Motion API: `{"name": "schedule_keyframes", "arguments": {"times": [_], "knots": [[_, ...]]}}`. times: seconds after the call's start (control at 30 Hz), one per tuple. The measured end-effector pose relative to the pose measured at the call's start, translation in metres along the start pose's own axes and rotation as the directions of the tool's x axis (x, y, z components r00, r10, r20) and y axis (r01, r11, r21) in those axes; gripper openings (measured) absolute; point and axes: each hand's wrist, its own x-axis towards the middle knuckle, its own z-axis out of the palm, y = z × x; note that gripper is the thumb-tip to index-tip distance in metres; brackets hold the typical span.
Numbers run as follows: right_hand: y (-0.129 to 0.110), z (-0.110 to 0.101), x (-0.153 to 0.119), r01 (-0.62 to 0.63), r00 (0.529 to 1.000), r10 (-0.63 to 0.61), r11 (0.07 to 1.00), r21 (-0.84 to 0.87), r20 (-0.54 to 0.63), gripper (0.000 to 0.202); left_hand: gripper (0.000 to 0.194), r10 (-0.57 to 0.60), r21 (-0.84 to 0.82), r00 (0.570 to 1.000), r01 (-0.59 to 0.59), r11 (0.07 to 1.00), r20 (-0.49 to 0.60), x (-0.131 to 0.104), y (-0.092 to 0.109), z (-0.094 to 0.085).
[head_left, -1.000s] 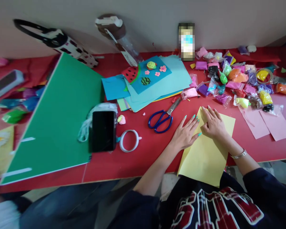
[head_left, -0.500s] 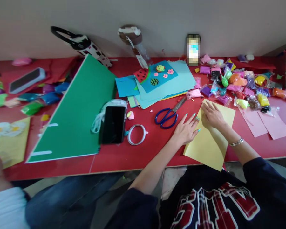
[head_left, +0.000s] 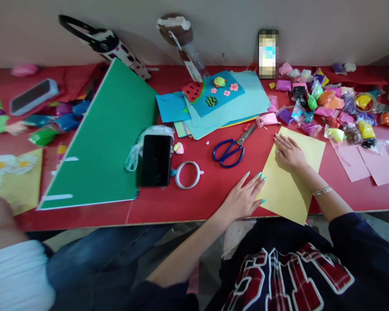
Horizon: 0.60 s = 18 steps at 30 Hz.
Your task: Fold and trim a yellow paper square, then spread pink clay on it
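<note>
A yellow sheet of paper [head_left: 288, 190] lies at a slant on the red table, its near corner jutting past the front edge. My right hand [head_left: 290, 152] rests flat on its upper part, fingers stretched out. Along the paper's left edge lies my left hand [head_left: 244, 196], palm down with fingers spread; its fingertips touch or just overlap the edge. Blue-handled scissors [head_left: 232, 151] lie with blades half closed beyond my left hand. Two pink paper sheets [head_left: 379, 164] sit to the right of the yellow one.
Many small bags of coloured clay [head_left: 330, 101] cover the back right. Blue papers with clay decorations [head_left: 227, 108], a roll of tape [head_left: 188, 175], a black phone [head_left: 156, 160] and a green board [head_left: 106, 151] lie leftward. A bottle [head_left: 184, 47] stands behind. Another person's arm [head_left: 3, 220] is at far left.
My left hand has slid toward me and to the left along the paper's edge. My right hand stays pressed on the sheet. The camera view has tilted slightly.
</note>
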Motion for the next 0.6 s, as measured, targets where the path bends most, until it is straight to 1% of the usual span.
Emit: {"name": "schedule_keyframes", "arguments": {"times": [0.2,0.3,0.37,0.43,0.5,0.53,0.6], "knots": [[-0.004,-0.002,-0.001,-0.013,1.000,0.013,1.000,0.009,-0.009,0.051,0.066,0.006,0.016,1.000,-0.006,1.000,0.004,-0.035,0.017,0.001],[-0.003,-0.002,0.000,-0.009,1.000,0.009,1.000,0.012,-0.014,0.051,0.066,-0.003,0.018,1.000,0.003,1.000,0.001,-0.052,0.027,0.000],[-0.002,-0.002,0.001,-0.012,1.000,0.013,1.000,0.007,-0.019,0.051,0.064,-0.011,0.019,1.000,0.011,1.000,0.002,-0.065,0.031,-0.003],[-0.003,-0.002,0.001,-0.020,1.000,0.020,1.000,-0.002,-0.015,0.052,0.060,0.005,0.010,1.000,-0.005,1.000,-0.012,-0.074,0.031,-0.011],[-0.009,-0.001,-0.002,-0.020,1.000,0.020,1.000,-0.012,-0.001,0.054,0.049,0.030,0.002,0.998,-0.030,1.000,-0.062,-0.073,0.026,-0.020],[-0.014,0.000,-0.006,-0.009,1.000,0.009,1.000,-0.015,0.009,0.055,0.043,0.038,0.002,0.994,-0.038,0.999,-0.098,-0.068,0.022,-0.023],[-0.029,0.004,-0.016,0.037,0.999,-0.037,0.999,-0.016,0.023,0.056,0.039,0.014,0.019,0.985,-0.011,1.000,-0.171,-0.046,0.014,-0.024]]}}
